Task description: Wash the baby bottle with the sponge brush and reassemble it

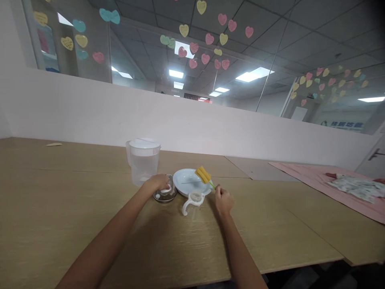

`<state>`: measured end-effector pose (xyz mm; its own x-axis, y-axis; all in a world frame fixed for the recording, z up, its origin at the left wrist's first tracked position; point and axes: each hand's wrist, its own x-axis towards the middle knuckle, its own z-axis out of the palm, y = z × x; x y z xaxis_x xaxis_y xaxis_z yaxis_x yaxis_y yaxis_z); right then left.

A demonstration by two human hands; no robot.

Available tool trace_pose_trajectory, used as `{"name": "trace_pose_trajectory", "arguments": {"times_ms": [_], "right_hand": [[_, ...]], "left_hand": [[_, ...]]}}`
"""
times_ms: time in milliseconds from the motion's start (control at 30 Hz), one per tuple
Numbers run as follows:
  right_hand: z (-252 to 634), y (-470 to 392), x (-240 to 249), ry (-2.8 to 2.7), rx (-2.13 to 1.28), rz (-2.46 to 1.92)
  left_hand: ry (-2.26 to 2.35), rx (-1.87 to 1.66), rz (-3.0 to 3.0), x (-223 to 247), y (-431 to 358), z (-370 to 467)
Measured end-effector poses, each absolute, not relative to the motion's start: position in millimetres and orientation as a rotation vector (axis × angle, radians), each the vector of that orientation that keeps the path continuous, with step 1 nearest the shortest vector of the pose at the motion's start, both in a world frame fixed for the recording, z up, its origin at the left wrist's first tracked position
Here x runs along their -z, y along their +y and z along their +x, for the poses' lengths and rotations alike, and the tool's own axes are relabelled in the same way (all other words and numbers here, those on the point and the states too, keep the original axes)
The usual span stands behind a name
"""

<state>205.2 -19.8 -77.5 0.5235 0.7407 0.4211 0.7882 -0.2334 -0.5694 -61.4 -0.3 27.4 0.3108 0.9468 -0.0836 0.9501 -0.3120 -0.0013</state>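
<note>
In my right hand is the thin green handle of a yellow sponge brush, its head raised over the right side of a white plate. My left hand reaches down into a round metal dish, its fingers closed at a small white piece. Another small white part lies in that dish. Between my hands, in front of the plate, stands a clear bottle with a white curved handle and an uncovered top.
Behind my left hand stands a clear lidded pitcher holding water. A pink cloth with a patterned fabric item on it covers the table's right side. A flat pale piece lies at the far left, near the wall.
</note>
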Motion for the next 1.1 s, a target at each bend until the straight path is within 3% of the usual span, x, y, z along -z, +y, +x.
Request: {"name": "trace_pose_trajectory", "arguments": {"times_ms": [233,433,533,767,1100], "right_hand": [[203.7,-20.7,74.0,-1.238,0.082,-2.035],[202.8,-19.7,72.2,-1.231,0.046,-2.04],[202.4,-20.9,70.8,-1.224,0.047,-2.036],[204.3,-22.1,70.2,-1.181,0.053,-1.98],[202.6,-27.6,67.1,-0.988,0.092,-1.632]], "left_hand": [[1.853,0.11,2.503,-42.5,-14.8,-56.0],[1.613,-0.142,2.675,-68.8,-55.4,-32.1],[1.313,-0.204,2.724,-61.1,-75.4,-11.3],[1.327,-0.153,2.817,-29.2,-82.5,20.3],[0.914,-0.717,2.286,-65.3,-70.7,-2.7]]}}
